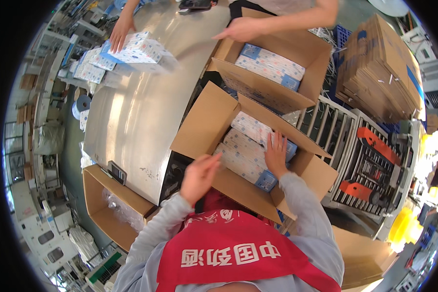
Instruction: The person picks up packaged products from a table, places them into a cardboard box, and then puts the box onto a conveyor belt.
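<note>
An open cardboard box (198,114) stands in front of me. Inside it, white packs (248,151) with a small blue pattern and blue ends lie side by side in rows. My right hand (276,153) lies on the packs at the box's right side, its fingers stretched out and apart. Over the near left edge of the box is my left hand (198,178), slightly blurred, with its fingers extended and nothing visible in them. How many layers lie beneath the top packs is hidden.
Beyond, a second open box (316,58) holds similar packs. A co-worker's hand (122,31) touches packs on the metal table (131,112); the other hand (241,30) is above the second box. Flattened cartons (374,73), a roller conveyor (321,121) and a phone (117,173) are nearby.
</note>
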A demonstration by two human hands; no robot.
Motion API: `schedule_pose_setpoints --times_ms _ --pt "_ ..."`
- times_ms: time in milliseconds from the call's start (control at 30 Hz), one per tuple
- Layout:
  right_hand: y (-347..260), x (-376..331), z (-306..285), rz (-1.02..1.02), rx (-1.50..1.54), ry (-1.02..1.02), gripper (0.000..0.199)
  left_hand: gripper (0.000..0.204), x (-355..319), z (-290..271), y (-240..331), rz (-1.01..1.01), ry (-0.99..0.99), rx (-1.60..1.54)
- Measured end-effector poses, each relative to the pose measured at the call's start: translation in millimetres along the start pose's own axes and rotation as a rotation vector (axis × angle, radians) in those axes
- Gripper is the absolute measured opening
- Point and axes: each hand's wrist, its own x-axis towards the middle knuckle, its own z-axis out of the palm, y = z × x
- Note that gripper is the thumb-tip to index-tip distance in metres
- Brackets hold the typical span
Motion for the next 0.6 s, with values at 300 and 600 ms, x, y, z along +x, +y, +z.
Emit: schedule_pose_setpoints --times_ms 300,600 --pt "94.1 16.7 60.6 0.307 -0.244 -0.752 0.063 0.026 1.0 33.5 -13.4 0.442 -0.147 0.415" --pt "-41.9 -23.1 -24.7 -0.052 0.518 -0.238 0.048 0.023 -28.9 -46.4 -85.6 0.207 0.472 0.012"
